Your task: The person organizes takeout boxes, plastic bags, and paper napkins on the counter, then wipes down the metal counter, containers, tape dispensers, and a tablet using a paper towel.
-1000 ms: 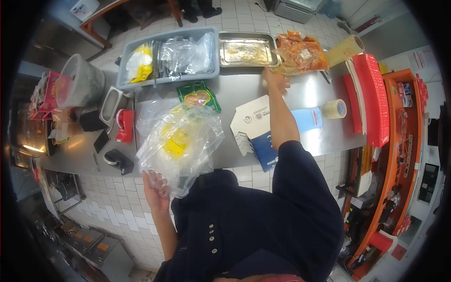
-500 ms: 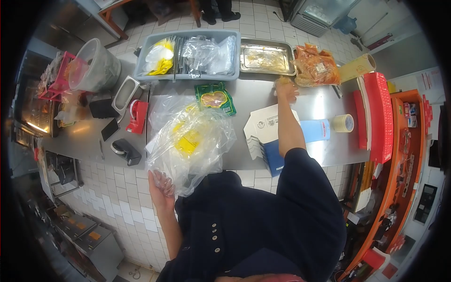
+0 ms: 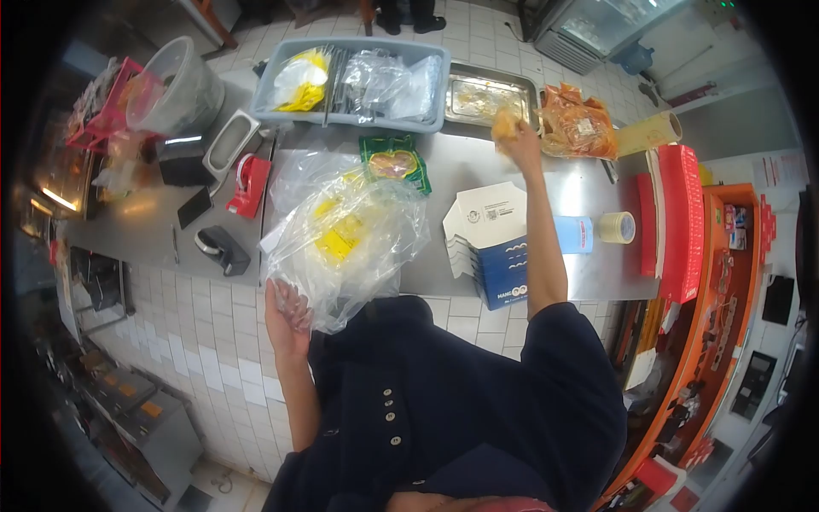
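My left hand (image 3: 290, 317) is closed on the lower left edge of a large clear plastic bag (image 3: 388, 247) with yellow printing. The bag lies crumpled over the table's front edge, touching a green packet (image 3: 394, 162) behind it. My right hand (image 3: 524, 145) grips a small tan item (image 3: 507, 126); blur hides its exact kind. That hand is at the near right corner of a stained metal tray (image 3: 484, 75), left of a clear bag of orange-red food (image 3: 578, 119). Below my right forearm stand folded blue-and-white cartons (image 3: 499, 256).
A grey-blue bin (image 3: 375, 125) of plastic bags stands at the back. On the right are tape rolls (image 3: 616, 227), a cardboard roll (image 3: 653, 134) and red boxes (image 3: 678, 222). A red tape dispenser (image 3: 248, 189), a black scanner (image 3: 222, 250) and a clear tub (image 3: 181, 94) sit left.
My right hand has risen slightly toward the tray, and the tan item now shows plainly in it. My left hand keeps its hold on the plastic bag. The whole view has shifted slightly.
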The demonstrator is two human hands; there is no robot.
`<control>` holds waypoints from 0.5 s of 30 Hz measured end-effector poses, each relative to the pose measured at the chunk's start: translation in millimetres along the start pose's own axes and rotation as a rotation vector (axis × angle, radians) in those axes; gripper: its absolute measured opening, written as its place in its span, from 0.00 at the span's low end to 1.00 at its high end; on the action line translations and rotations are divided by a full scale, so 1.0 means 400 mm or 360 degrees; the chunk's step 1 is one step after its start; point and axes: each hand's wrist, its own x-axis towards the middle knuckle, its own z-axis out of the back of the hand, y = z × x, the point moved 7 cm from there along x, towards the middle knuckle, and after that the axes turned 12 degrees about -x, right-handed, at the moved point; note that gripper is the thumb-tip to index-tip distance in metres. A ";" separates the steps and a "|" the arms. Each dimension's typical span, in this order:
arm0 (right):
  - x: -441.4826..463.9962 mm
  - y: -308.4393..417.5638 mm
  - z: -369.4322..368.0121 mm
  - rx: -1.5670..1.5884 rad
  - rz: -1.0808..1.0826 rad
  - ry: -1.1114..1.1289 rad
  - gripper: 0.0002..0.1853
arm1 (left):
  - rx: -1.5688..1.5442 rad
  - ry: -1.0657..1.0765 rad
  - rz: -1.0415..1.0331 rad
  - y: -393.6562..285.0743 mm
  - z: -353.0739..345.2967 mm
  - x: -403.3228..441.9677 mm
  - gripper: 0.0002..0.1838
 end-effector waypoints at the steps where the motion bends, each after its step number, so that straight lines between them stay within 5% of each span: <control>1: -0.005 0.059 0.030 0.0007 0.0022 0.0031 0.27 | 0.0023 0.0037 0.0016 0.000 -0.003 -0.001 0.17; 3: -0.039 0.293 0.122 0.0997 0.0218 0.0365 0.22 | 0.0054 -0.0059 0.0021 -0.004 -0.006 0.004 0.17; 7: -0.251 0.655 0.110 0.1306 0.0845 0.1151 0.19 | -0.0026 -0.0072 0.0070 0.006 -0.019 -0.004 0.16; 9: -0.394 0.799 0.028 0.0930 0.1337 0.1428 0.19 | -0.0041 0.0319 0.0115 0.021 -0.081 0.002 0.16; 15: -0.444 0.831 -0.004 0.0834 0.1409 0.0829 0.16 | -0.0165 0.0205 0.0083 0.016 -0.103 -0.021 0.16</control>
